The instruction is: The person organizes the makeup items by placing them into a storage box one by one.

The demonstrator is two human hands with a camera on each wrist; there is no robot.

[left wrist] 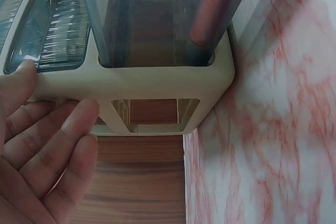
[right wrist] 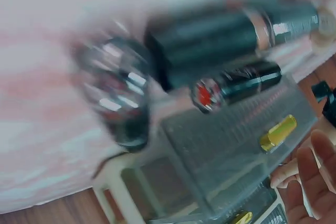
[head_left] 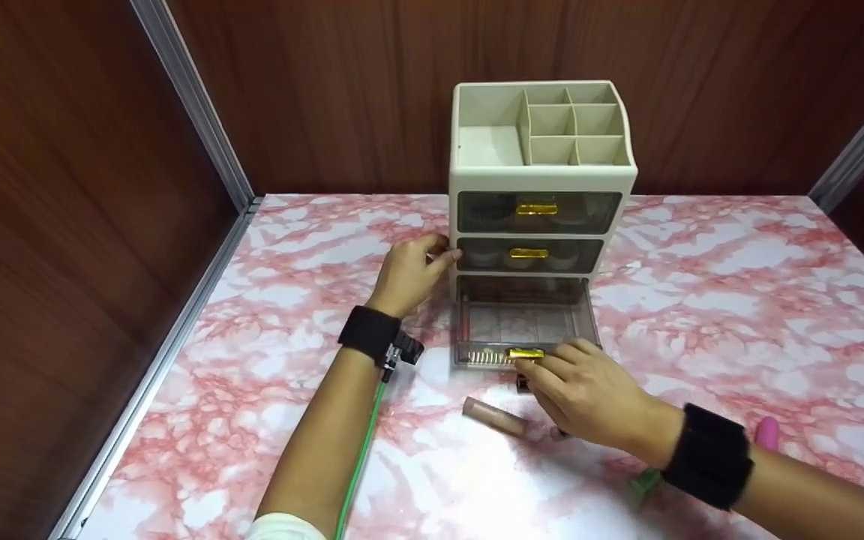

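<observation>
Already the bottom drawer (head_left: 523,322) of the cream organizer (head_left: 541,176) stands pulled out toward the near side, right hand (head_left: 589,394) pinching its gold handle (head_left: 525,352), left hand (head_left: 409,271) flat-fingered against the organizer's left wall. A beige tube (head_left: 493,416) lies loose on the counter (head_left: 739,300) just near the drawer, so stowing looks undone

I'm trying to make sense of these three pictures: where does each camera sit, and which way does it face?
Head: worn high, looking forward and down at the organizer on the marble table; both forearms and hands show.
Left wrist: close against the organizer's side; the left hand has straight fingers touching its frame.
Right wrist: blurred, low by the open bottom drawer; the right hand shows at the edge.
Shared: head and right-wrist views both show the drawer's gold handle.
</observation>
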